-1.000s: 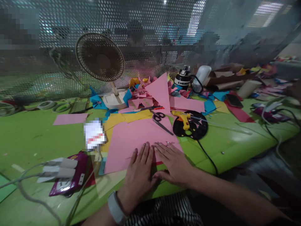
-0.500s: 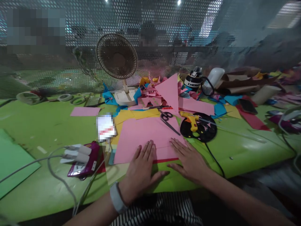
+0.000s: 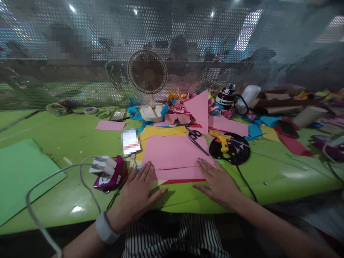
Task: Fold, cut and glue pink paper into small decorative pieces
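Note:
A large pink paper sheet [image 3: 174, 152] lies flat before me, with a horizontal edge or fold line across its lower part. I cannot tell whether that line is a fold or a second sheet. My left hand [image 3: 138, 190] rests flat on its lower left corner, fingers stretched out and thumb apart. On the lower right side lies my right hand [image 3: 220, 182], also flat with spread fingers. Neither hand grips anything. Black scissors [image 3: 198, 142] lie on the sheet's upper right. A thin red paper edge [image 3: 185, 181] shows beneath the pink one.
Right of the sheet, a yellow glue gun [image 3: 223, 142] sits on a black round plate [image 3: 243, 157]. To the left are a lit phone [image 3: 131, 142], a purple power strip [image 3: 118, 173] with cables, and green paper [image 3: 24, 175]. A fan [image 3: 147, 73] and folded-paper pile [image 3: 178, 113] stand behind.
My left hand has slid left along the pink paper to its lower left corner. My right hand stays nearly in place. The view has shifted a little left.

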A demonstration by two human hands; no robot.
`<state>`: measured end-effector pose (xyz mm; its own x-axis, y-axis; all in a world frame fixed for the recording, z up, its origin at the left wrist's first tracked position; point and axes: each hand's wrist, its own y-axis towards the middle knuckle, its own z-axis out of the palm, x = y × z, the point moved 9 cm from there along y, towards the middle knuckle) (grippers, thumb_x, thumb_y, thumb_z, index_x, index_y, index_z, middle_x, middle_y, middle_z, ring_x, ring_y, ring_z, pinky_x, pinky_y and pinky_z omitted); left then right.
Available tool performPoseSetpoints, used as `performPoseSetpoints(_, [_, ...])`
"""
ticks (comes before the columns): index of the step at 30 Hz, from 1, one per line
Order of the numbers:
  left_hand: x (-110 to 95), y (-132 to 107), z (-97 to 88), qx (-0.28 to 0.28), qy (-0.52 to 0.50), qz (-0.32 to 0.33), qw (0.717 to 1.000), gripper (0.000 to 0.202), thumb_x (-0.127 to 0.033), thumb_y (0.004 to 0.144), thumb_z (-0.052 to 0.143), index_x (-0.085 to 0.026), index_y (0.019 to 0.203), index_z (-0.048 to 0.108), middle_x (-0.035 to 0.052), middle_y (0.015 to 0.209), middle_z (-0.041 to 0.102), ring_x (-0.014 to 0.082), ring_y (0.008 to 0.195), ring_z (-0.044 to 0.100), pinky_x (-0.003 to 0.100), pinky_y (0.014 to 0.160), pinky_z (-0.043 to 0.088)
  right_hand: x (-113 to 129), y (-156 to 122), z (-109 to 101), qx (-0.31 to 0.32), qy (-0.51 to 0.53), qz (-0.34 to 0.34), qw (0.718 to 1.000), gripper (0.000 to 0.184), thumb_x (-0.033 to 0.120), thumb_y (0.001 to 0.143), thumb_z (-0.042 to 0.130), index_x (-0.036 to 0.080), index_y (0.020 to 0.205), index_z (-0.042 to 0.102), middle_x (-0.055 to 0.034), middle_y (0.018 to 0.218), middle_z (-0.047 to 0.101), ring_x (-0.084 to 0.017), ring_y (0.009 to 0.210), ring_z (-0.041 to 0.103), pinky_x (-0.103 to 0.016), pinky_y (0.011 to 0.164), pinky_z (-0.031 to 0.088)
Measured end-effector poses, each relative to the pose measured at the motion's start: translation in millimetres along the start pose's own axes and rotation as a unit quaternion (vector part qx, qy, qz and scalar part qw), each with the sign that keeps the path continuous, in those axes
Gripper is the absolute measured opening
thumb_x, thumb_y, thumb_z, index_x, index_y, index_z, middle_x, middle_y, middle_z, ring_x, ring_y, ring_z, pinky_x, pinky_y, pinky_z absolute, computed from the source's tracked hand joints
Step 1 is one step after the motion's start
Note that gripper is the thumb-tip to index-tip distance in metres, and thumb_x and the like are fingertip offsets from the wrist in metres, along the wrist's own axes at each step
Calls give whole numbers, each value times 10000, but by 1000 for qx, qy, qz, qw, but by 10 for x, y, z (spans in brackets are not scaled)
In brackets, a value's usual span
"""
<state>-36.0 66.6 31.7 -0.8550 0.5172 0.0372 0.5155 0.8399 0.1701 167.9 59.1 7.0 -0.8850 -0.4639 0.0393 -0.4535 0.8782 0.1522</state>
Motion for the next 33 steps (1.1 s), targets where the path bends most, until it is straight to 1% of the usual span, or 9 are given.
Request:
performPoseSetpoints(3, [-51,207,-223,-14,-18,-45,999,636,-593,842,309,-100,1211,470,178,1274,496,303,1165,458,474,945,352,9,8,-6,0,-5,6,1000,740,618,856,280,84,1367,328,-144,1396,360,-254,1295,320,-483,1078,174])
performPoseSetpoints(6, [-309,535,-247,18,-104,-39,994,425,-469,896,292,-152,991,558,105,979,639,221,869,597,337,718,458,28,25,-5,-6,-7,9,1000,708,596,866,283,81,1344,373,-150,1385,378,-257,1290,330,-484,1075,178])
performPoseSetpoints(11, [-511,938,86,99,-180,-40,978,424,-502,852,361,-156,821,605,83,720,659,198,627,587,282,551,403,62,37,12,-16,-7,6,1000,662,555,883,298,80,1337,383,-146,1371,400,-248,1283,343,-472,1068,195])
performPoseSetpoints(16, [-449,1009,391,189,-251,-51,948,557,-565,818,335,-135,629,634,76,515,612,161,480,532,264,512,355,-146,-64,-149,-45,-22,34,998,505,456,895,376,88,1197,543,-164,1261,529,-274,1205,445,-498,1047,213])
performPoseSetpoints(20, [-386,1064,457,197,-272,-58,940,474,-541,747,448,-134,599,642,71,537,615,145,497,512,252,504,318,-409,51,-382,-49,35,97,993,339,388,900,400,154,897,646,-120,989,678,-250,954,613,-405,859,425])
performPoseSetpoints(23, [-357,1089,500,204,-284,-64,935,450,-535,726,477,-133,621,652,66,568,623,143,512,506,249,504,313,-478,348,-167,89,216,135,963,304,452,850,471,180,771,580,-34,646,672,-176,597,650,-268,549,482])
performPoseSetpoints(27, [-345,1063,574,237,-345,-78,905,462,-558,704,504,-124,660,656,49,543,609,143,495,505,249,492,325,-340,624,319,300,404,148,852,310,441,776,585,172,651,497,16,468,594,-135,422,601,-204,392,445])
performPoseSetpoints(29, [-333,1054,603,248,-368,-87,892,444,-553,678,544,-123,655,650,44,539,606,141,487,504,246,484,327,-305,686,464,351,420,142,825,311,406,767,611,165,620,481,14,457,595,-122,415,596,-190,397,446])
performPoseSetpoints(33, [-333,1063,658,265,-392,-92,876,428,-551,660,576,-129,618,633,32,520,586,130,461,488,242,470,322,-328,717,565,387,404,143,817,327,401,755,632,151,600,490,-5,464,622,-111,419,598,-173,403,432])
